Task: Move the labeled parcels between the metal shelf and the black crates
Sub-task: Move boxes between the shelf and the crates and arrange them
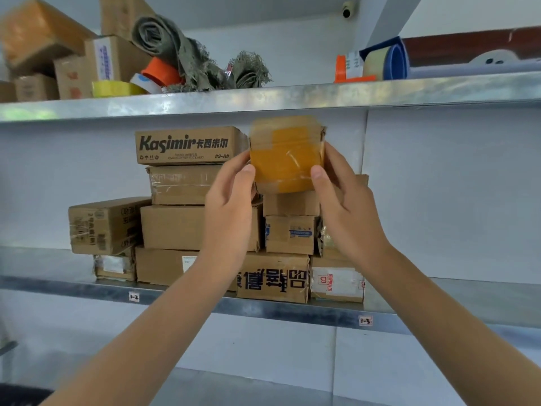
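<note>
A small parcel wrapped in yellow tape (pixel 285 155) is held between both my hands just above a stack of cardboard parcels on the middle metal shelf (pixel 336 313). My left hand (pixel 229 200) grips its left side, thumb on the front face. My right hand (pixel 344 200) grips its right side the same way. Beside it on the left sits a box printed Kasimir (pixel 187 145) atop the stack. Under the parcel is a small plain box (pixel 291 203). No black crate is clearly in view.
The upper shelf (pixel 263 98) carries tape rolls (pixel 117 88), a rolled grey cloth (pixel 175 51), an orange tape dispenser (pixel 348 68) and more boxes (pixel 38 39). Shelf tags read 1-2 (pixel 134 296) and 1-3 (pixel 365 320). Bare shelf lies right of the stack.
</note>
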`<state>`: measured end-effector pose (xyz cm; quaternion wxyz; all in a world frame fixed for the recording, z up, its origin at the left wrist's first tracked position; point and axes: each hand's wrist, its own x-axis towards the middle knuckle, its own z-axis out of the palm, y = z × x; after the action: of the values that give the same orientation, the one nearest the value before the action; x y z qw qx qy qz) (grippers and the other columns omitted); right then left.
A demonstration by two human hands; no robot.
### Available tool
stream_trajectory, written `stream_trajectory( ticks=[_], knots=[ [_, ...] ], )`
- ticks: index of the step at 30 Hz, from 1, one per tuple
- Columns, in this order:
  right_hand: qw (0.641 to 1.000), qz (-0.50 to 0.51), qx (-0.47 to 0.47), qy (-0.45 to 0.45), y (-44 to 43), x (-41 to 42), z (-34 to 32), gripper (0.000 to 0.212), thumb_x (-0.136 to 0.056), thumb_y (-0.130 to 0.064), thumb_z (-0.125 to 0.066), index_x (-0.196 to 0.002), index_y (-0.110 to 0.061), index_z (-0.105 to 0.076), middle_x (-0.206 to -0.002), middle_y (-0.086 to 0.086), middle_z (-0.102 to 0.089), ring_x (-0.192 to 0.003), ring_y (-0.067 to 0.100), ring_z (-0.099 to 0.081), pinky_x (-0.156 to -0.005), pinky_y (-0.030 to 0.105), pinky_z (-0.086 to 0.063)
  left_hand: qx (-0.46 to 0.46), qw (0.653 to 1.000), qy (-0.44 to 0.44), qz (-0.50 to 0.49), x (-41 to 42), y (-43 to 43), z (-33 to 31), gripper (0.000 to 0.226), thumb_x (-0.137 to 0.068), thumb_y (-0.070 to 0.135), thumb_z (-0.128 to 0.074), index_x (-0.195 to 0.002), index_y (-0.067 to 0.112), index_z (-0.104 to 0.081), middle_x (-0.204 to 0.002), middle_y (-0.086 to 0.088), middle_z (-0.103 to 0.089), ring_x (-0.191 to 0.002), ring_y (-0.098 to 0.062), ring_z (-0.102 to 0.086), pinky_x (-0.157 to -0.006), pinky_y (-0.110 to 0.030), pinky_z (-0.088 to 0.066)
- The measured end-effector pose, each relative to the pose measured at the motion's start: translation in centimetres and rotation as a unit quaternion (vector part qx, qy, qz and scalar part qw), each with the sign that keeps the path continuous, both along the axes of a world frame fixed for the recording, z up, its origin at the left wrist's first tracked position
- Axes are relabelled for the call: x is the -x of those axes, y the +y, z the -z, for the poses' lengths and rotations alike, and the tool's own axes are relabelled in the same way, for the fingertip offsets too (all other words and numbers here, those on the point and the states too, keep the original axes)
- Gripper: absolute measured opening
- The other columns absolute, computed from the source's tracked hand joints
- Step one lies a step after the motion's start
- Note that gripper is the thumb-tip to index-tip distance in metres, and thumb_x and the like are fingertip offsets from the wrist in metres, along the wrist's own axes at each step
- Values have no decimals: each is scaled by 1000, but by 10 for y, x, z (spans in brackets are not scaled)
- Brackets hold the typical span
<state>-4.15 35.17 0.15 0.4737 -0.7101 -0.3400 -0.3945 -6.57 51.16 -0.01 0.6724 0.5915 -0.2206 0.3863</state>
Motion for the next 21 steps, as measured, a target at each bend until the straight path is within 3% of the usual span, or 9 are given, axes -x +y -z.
stream_trajectory(
  ticks=[3,7,11,14,18,21],
  knots=[
    [997,-68,-31,-10,13,7,10,42,-106,-40,-38,-146,-28,-42,-133,-19,-57,-120,-10,-52,-91,5,-45,23,999,-27,-13,15,12,14,26,-97,32,-46,-117,31,-62,-121,3,-67,-115,-12,-62,-95,-32,-52],
    [992,-109,-56,-15,33,14,25,27,-108,-33,-36,-129,-26,-52,-112,-29,-59,-109,-11,-55,-82,3,-44,71,997,-21,-17,31,32,37,19,-98,32,-48,-90,36,-65,-117,-5,-67,-113,-17,-64,-92,-33,-55],
    [984,-165,-61,33,62,15,49,18,-108,-28,-39,-109,-17,-53,-87,-13,-59,-81,2,-58,-71,14,-47,102,993,24,-61,45,58,62,20,-93,45,-53,-76,40,-62,-102,4,-68,-105,-12,-66,-89,-32,-55],
    [969,-225,-58,89,86,14,72,23,-104,-31,-46,-97,-10,-52,-69,-16,-50,-62,-3,-48,-61,9,-40,111,986,65,-110,57,79,86,20,-85,55,-61,-74,38,-58,-93,10,-63,-93,-12,-59,-87,-38,-50],
    [932,-272,-89,223,117,13,112,37,-90,-55,-52,-87,-18,-56,-72,-16,-56,-69,1,-52,-67,14,-45,121,973,104,-164,75,101,124,26,-73,57,-71,-79,33,-62,-95,14,-70,-99,-7,-67,-92,-40,-53],
    [894,-261,-109,349,139,13,148,55,-75,-68,-54,-99,-20,-64,-92,-12,-69,-87,2,-65,-84,27,-54,131,960,142,-201,82,109,158,33,-76,56,-74,-90,28,-62,-94,16,-71,-95,-2,-67,-86,-33,-50]
  ],
)
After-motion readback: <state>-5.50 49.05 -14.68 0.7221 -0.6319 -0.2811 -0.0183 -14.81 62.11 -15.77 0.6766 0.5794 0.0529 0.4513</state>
